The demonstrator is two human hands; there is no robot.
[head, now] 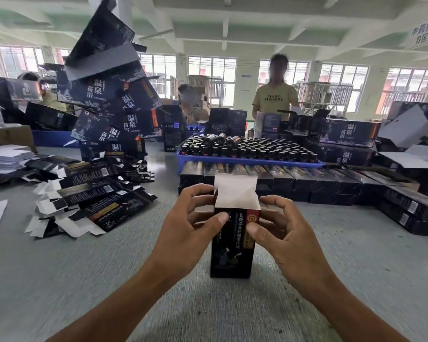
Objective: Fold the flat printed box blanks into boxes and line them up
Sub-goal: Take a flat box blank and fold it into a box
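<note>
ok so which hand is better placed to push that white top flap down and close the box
Probably the left hand. Its fingers curl up beside the raised white flap at the box top, right at the flap's edge. The right hand sits lower, thumb on the front panel, better for steadying.

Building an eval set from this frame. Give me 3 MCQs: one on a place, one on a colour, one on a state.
1. Where does the pile of flat blanks lie?
A. Left of the box being folded
B. In the blue tray
C. On the row of finished boxes

2. What colour is the inside of the box's raised top flap?
A. Red
B. White
C. Blue

3. How is the box being folded standing?
A. Flat, unfolded
B. Upright, top open
C. Upright, top closed

Key:
1 A: the pile sits on the table to the left.
2 B: the flap's inner face is plain white.
3 B: it stands on the table with the flap up, left hand and right hand at its upper sides.
</note>
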